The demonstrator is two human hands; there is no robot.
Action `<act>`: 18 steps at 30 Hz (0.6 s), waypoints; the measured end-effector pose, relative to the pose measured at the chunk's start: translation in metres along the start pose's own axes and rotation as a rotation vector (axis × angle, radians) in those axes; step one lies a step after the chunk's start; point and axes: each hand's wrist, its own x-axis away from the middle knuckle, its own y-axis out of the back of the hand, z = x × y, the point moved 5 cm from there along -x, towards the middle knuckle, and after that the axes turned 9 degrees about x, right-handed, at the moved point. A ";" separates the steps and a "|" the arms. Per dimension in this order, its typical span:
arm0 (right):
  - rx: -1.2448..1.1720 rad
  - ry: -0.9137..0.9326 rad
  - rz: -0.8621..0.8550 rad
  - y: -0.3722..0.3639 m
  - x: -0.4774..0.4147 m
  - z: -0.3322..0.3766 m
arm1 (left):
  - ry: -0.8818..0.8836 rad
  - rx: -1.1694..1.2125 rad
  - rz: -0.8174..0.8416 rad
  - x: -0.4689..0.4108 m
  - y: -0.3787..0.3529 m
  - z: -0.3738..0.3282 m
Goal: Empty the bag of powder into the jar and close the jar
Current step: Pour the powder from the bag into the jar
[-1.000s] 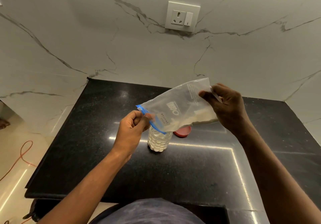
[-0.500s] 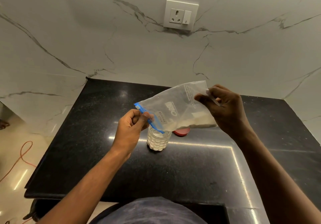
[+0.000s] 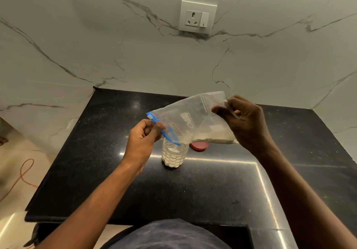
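Your left hand (image 3: 144,139) pinches the blue zip edge of the zip-lock bag (image 3: 190,120) between thumb and forefinger, with the other fingers curled, and holds the bag's mouth down over the jar. The clear plastic jar (image 3: 174,155) stands upright on the black worktop (image 3: 108,171), directly beneath the lower corner of the zip strip; its mouth is open, and white powder shows through its wall to most of its height. The bag is held in the air, tilted so that the mouth is low at the left and the closed end is high at the right. A band of white powder (image 3: 214,135) lies along the bag's lower fold, toward the closed end and short of the mouth. The red lid (image 3: 199,146) lies flat on the worktop just right of the jar, partly hidden behind the bag and apart from the jar. Your right hand (image 3: 245,121) grips the closed end of the bag, fingers curled around a gathered corner, and lifts it above the level of the mouth.

Judged from this arrangement, the pouring is well advanced but unfinished: a good part of the powder is in the jar, and a remainder sits in the bag. Left to do: raise the closed end so the rest slides out, set the bag aside, then fit the lid on the jar.
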 end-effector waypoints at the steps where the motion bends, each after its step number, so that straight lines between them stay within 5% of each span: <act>1: 0.001 -0.005 -0.005 0.000 0.000 0.000 | 0.001 -0.002 -0.001 0.000 0.000 0.000; 18: -0.022 0.022 0.079 -0.001 -0.009 0.003 | 0.016 0.044 -0.026 -0.003 0.002 0.001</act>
